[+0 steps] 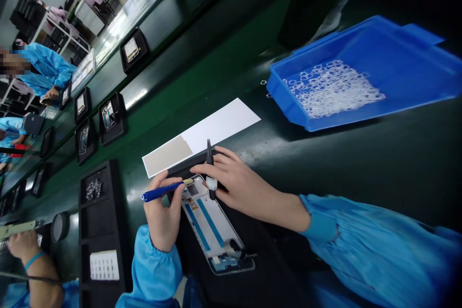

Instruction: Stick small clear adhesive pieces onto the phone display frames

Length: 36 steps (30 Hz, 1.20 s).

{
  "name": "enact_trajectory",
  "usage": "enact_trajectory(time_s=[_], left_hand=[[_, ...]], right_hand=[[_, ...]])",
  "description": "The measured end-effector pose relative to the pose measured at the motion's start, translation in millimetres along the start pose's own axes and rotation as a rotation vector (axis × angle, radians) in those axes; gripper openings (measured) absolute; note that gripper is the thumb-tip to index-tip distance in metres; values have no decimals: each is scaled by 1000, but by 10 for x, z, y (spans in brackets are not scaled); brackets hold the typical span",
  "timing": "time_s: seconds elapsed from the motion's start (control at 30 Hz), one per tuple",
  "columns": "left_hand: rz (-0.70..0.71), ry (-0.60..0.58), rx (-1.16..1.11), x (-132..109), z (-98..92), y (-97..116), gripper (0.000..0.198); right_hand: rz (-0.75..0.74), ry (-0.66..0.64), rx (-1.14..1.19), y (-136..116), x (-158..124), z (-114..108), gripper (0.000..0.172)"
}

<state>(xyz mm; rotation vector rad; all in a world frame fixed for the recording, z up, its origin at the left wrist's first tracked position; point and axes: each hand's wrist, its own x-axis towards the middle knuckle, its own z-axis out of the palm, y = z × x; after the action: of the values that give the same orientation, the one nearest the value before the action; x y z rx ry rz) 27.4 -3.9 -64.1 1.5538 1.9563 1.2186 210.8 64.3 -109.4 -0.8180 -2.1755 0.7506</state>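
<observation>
Left hand (pixel 163 216) gripping blue pen (pixel 164 191) over phone frame (pixel 212 224), right hand (pixel 234 180) pinching black tweezers (pixel 210 168)

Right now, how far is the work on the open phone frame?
Looks done: the phone frame lies open in its black holder with parts already inside. In hand: the left hand holds a blue pen tool at the frame's top edge, and the right hand holds black tweezers there. Left: many small clear pieces wait in the blue tray.
</observation>
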Motion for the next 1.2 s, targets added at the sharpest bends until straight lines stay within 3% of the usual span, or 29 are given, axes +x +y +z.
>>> enact_trajectory(time_s=[0.27,0.6,0.83,0.93,1.2], left_hand=[[154,-112,160,18,-1,194,20],[244,-29,205,2,10,112,18],[438,-187,412,1,1,228,12],[441,-181,411,12,-6,223,10],[285,-45,265,3,-53,60,9]], right_hand=[[9,-5,-3,-6,8,-25,45],[8,-13,4,0,2,-7,50],[-2,5,-7,5,-4,-6,40],[4,4,-2,6,-8,3,42],[2,16,-7,-14,-6,-21,45]])
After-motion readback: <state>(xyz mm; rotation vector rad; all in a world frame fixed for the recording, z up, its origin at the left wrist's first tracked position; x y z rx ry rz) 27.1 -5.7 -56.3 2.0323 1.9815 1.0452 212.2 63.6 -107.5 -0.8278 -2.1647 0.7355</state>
